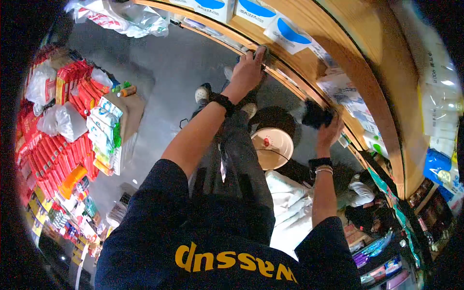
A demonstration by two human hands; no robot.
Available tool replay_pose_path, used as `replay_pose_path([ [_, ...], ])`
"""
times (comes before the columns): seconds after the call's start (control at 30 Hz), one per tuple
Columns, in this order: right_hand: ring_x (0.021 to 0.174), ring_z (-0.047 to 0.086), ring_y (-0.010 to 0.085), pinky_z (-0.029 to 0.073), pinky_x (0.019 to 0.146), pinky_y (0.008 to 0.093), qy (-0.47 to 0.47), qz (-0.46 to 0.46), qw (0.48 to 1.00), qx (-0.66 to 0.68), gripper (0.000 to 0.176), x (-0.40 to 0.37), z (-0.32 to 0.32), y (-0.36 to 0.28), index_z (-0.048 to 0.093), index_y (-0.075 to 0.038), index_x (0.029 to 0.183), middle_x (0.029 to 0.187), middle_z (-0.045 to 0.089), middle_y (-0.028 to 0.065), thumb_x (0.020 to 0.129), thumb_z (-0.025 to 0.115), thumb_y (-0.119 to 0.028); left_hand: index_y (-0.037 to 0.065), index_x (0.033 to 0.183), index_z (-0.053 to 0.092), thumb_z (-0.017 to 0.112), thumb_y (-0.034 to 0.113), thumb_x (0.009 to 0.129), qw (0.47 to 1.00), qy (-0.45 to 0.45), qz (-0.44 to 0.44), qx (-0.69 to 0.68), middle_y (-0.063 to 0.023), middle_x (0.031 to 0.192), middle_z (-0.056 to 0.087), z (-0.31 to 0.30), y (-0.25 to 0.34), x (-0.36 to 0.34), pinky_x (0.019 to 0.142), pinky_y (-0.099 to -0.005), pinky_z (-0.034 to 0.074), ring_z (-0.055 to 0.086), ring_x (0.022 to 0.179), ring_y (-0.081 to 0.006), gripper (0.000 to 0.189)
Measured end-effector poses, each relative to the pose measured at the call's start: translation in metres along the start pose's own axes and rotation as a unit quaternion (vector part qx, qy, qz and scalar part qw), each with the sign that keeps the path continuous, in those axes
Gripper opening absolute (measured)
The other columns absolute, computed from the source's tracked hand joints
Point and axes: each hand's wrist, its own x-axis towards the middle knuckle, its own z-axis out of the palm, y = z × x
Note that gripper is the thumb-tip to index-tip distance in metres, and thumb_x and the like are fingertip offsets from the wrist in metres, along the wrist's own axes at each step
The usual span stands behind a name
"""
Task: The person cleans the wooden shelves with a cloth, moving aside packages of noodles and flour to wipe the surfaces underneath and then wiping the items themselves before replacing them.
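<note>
My left hand [247, 72] is at the front edge of a wooden shelf [285, 79], its fingers curled over the rim. A dark wristband sits on that wrist. Farther right along the same shelf front, my right hand [330, 130] is closed on a dark, fuzzy cloth [316, 115], which lies against the shelf edge. White packs with blue patches [290, 35] stand on the shelf just behind my left hand. Below, between the two hands, a round cream bucket [272, 147] with a red mark inside stands on the floor.
Red packages [55, 154] are piled at the left, with clear plastic bags [63, 121] on top. White cloth or plastic [289, 203] lies near the bucket. Wrapped packs [440, 116] line the far right, and a person's shoe [202, 94] shows beyond my left arm.
</note>
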Motion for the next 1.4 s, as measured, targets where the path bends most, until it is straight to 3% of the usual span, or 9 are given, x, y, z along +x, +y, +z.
replay_pose_path([
  [0.4,0.104,0.048,0.0305,0.039,0.089,0.0394,0.055,0.047,0.978,-0.195,0.045,-0.025,-0.052,0.09,0.05,-0.001,0.111,0.114,0.05,0.0153,0.068,0.057,0.002,0.008,0.128,0.024,0.06,0.015,0.074,1.0,0.009,-0.024,-0.014,-0.022,0.1,0.048,0.008,0.004,0.001,0.07,-0.043,0.048,0.051,0.09,-0.0391,0.066],
  [0.53,0.083,0.058,0.0316,0.043,0.073,0.0402,0.236,0.292,0.927,0.004,0.029,-0.037,-0.049,0.158,0.054,-0.003,0.106,0.095,0.061,0.0142,0.077,0.053,-0.005,0.01,0.129,0.023,0.057,0.013,0.075,0.999,0.008,-0.039,0.019,-0.0208,0.097,0.049,0.004,0.008,0.0,0.063,-0.04,0.05,0.054,0.082,-0.037,0.063],
  [0.63,0.084,0.058,0.0248,0.044,0.07,0.0336,-0.106,0.262,0.894,-0.347,0.048,-0.024,-0.066,0.176,0.042,-0.002,0.117,0.1,0.059,0.0107,0.076,0.057,-0.023,0.01,0.128,0.024,0.053,0.011,0.076,0.996,0.031,-0.011,0.085,-0.019,0.091,0.05,0.009,0.003,-0.003,0.058,-0.0375,0.05,0.055,0.077,-0.0341,0.059],
  [0.73,0.085,0.058,0.018,0.046,0.067,0.0271,-0.422,0.173,0.643,-0.615,0.072,-0.016,-0.086,0.176,0.031,-0.002,0.127,0.105,0.057,0.0072,0.075,0.061,-0.04,0.01,0.126,0.028,0.05,0.008,0.077,0.993,0.078,0.013,0.089,-0.0175,0.087,0.05,0.016,0.001,-0.003,0.055,-0.0356,0.05,0.055,0.075,-0.0319,0.054],
  [0.87,0.094,0.057,0.0168,0.046,0.07,0.0276,-0.431,0.059,0.58,-0.688,0.049,-0.005,-0.07,0.223,0.05,-0.005,0.114,0.112,0.054,0.0009,0.078,0.058,-0.037,0.009,0.123,0.031,0.049,0.009,0.077,0.995,0.053,-0.01,0.082,-0.0177,0.087,0.05,0.014,0.007,-0.005,0.053,-0.0359,0.05,0.055,0.075,-0.0324,0.049],
  [0.93,0.086,0.061,0.0198,0.048,0.067,0.0325,-0.415,-0.034,0.616,-0.669,0.035,-0.008,-0.07,0.216,0.058,-0.007,0.102,0.1,0.06,0.0076,0.079,0.056,-0.034,0.008,0.123,0.032,0.048,0.009,0.078,0.993,0.094,-0.001,0.074,-0.018,0.087,0.05,0.016,0.008,-0.003,0.052,-0.0366,0.05,0.055,0.074,-0.0324,0.047],
  [1.0,0.078,0.063,0.0274,0.05,0.064,0.0398,0.022,0.317,0.861,-0.398,0.031,-0.013,-0.056,0.24,0.061,-0.002,0.092,0.084,0.062,0.017,0.079,0.053,-0.03,0.007,0.124,0.031,0.047,0.011,0.079,0.993,0.071,-0.007,0.09,-0.0177,0.087,0.05,0.02,0.011,-0.004,0.052,-0.0356,0.051,0.055,0.073,-0.0315,0.047],
  [1.03,0.072,0.062,0.0355,0.049,0.064,0.0445,-0.114,0.213,0.904,-0.354,0.036,-0.009,-0.072,0.258,0.062,0.005,0.079,0.075,0.061,0.025,0.079,0.051,-0.029,0.006,0.124,0.031,0.047,0.012,0.079,0.991,0.079,-0.009,0.111,-0.0169,0.086,0.05,0.024,0.012,-0.005,0.051,-0.0344,0.05,0.055,0.073,-0.0298,0.049],
  [1.4,0.073,0.059,0.0357,0.047,0.067,0.0443,-0.095,0.055,0.939,-0.325,0.041,0.005,-0.087,0.173,0.059,0.006,0.075,0.075,0.06,0.0229,0.076,0.055,-0.035,0.006,0.133,0.02,0.05,0.011,0.078,0.971,0.006,-0.086,0.221,-0.0155,0.087,0.05,0.031,0.037,-0.001,0.047,-0.0299,0.048,0.053,0.072,-0.0234,0.063],
])
